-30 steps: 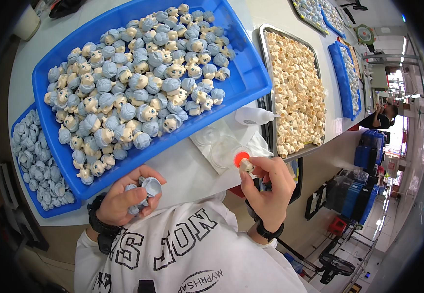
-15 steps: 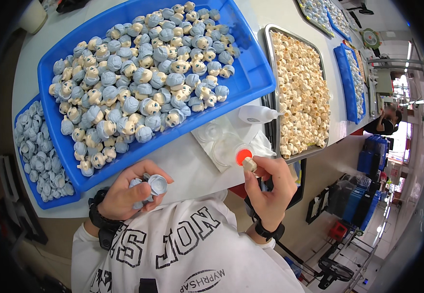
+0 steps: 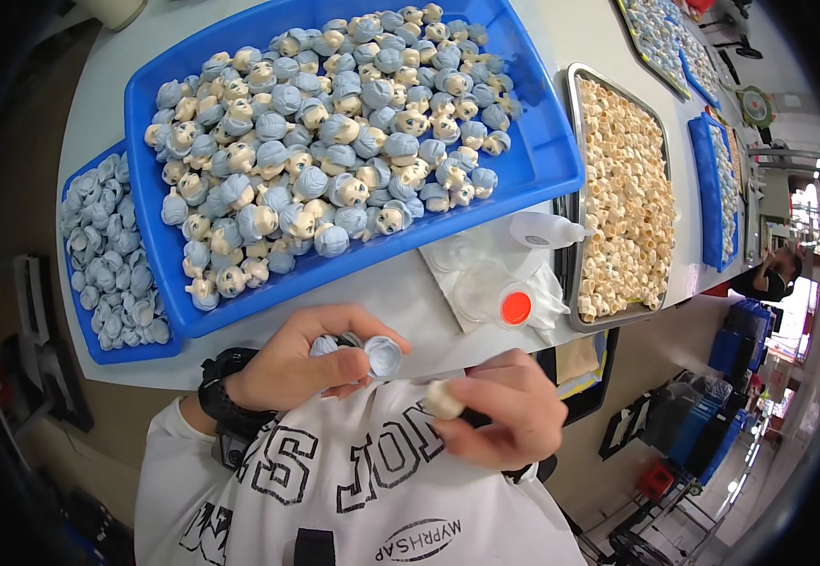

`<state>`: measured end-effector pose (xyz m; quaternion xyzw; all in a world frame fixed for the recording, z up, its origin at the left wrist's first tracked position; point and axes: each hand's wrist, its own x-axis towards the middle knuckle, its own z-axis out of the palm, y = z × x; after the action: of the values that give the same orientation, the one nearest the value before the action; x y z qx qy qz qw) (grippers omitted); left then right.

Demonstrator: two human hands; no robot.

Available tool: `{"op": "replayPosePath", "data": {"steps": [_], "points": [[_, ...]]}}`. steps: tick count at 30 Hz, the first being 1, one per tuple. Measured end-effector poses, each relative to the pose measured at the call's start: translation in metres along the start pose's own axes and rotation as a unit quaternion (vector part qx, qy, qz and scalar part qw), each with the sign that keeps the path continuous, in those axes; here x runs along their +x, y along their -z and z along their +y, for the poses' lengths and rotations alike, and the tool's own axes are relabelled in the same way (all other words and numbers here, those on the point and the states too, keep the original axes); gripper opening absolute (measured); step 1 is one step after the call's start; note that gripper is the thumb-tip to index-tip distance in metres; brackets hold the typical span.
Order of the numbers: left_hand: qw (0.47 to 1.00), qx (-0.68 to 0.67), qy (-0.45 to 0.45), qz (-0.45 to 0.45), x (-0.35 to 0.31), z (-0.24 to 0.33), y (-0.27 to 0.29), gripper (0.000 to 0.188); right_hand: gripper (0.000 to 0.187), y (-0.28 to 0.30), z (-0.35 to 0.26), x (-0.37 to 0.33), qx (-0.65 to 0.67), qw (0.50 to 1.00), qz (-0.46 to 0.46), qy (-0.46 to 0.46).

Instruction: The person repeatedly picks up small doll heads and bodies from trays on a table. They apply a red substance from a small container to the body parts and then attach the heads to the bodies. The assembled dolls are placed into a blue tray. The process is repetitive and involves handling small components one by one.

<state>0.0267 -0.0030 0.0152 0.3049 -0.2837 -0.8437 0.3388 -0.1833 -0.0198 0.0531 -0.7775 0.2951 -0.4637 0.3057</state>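
My left hand [image 3: 297,360] is closed around a few pale blue doll hair pieces, and one cup-shaped hair piece [image 3: 384,356] shows its hollow side beyond the fingertips. To its right, my right hand [image 3: 514,412] pinches a small cream doll face piece [image 3: 442,400] between thumb and fingers, low over my shirt front. The two held parts are apart. Beyond my right hand, a small round dish with a red-orange middle [image 3: 516,307] rests on a white sheet. A white squeeze bottle [image 3: 542,229] lies behind the dish.
A large blue bin [image 3: 535,132] holds many blue-haired doll heads. At its left stands a smaller blue bin [image 3: 136,357] of loose hair pieces. Cream pieces [image 3: 627,198] fill a metal tray on the right. Farther off, a person [image 3: 773,274] is near more blue trays.
My right hand has drawn the cream face piece away from the red-orange dish, down and leftward, closer to my left hand. The view has shifted; my left hand keeps its hold on the hair pieces.
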Motion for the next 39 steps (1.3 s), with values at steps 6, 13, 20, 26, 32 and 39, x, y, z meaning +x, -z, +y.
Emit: {"op": "replayPosePath", "data": {"steps": [6,13,20,26,32,39], "points": [[0.998,0.05,-0.027,-0.009,-0.004,0.005,0.001,0.037,0.036,-0.011,0.0,0.006,-0.01,1.0,-0.012,0.008],[0.991,0.113,-0.07,-0.017,-0.001,0.001,-0.001,0.036,0.034,-0.011,-0.001,0.008,-0.044,0.996,-0.075,-0.023],[0.996,0.078,0.019,-0.034,-0.003,0.006,-0.001,0.034,0.034,-0.015,0.004,0.011,-0.04,0.995,-0.09,-0.005],[0.999,0.043,0.014,-0.025,-0.003,0.005,-0.001,0.039,0.037,-0.022,0.008,0.01,-0.025,0.996,-0.078,-0.036],[1.0,0.001,-0.024,0.009,-0.001,-0.002,-0.01,0.045,0.04,-0.03,0.005,0.02,-0.109,0.993,-0.043,0.014],[0.997,0.017,0.02,-0.066,-0.005,-0.007,-0.001,0.055,0.039,-0.034,0.006,0.013,-0.124,0.991,-0.045,-0.001]]}}
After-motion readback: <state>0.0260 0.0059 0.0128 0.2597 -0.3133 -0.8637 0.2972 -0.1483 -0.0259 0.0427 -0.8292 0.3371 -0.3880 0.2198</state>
